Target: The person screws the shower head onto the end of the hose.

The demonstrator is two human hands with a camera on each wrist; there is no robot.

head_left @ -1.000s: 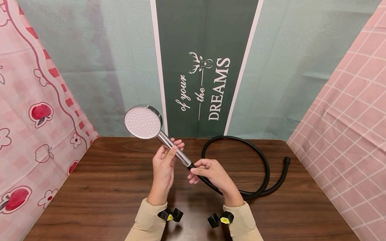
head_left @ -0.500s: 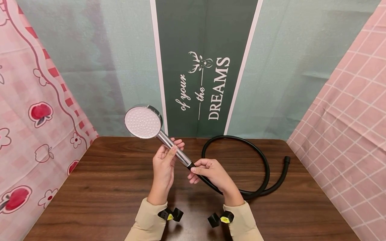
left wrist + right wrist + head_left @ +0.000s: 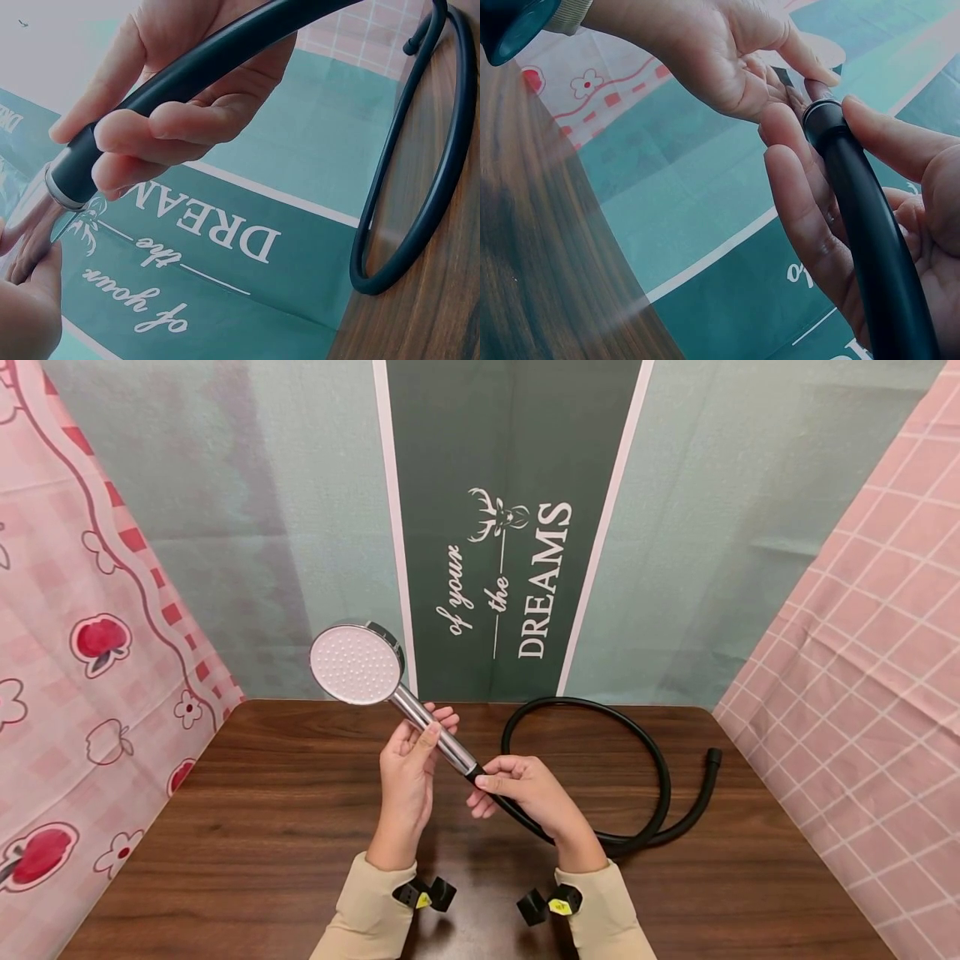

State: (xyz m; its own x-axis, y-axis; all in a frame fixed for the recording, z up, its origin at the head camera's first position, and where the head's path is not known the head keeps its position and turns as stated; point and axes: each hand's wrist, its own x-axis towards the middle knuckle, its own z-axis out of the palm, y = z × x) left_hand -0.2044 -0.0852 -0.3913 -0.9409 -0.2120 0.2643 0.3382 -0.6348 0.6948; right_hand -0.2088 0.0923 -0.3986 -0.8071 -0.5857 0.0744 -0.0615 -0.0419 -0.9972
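Note:
A chrome shower head [image 3: 356,664] with a pale, nubbed round face is held above the table, tilted up to the left. My left hand [image 3: 407,772] grips its handle, thumb across the front. At the lower end of the handle my right hand [image 3: 528,789] pinches the black end fitting of the shower hose [image 3: 663,777]. In the right wrist view the fitting [image 3: 826,124] sits against the handle's end between thumb and fingers. The left wrist view shows the black collar [image 3: 73,169] meeting the chrome rim; whether it is fully threaded I cannot tell.
The hose loops over the brown wooden table [image 3: 262,827] to the right, its free end [image 3: 714,758] pointing away near the right side. A green and grey cloth [image 3: 517,443] hangs behind. Pink patterned cloths [image 3: 885,635] flank both sides.

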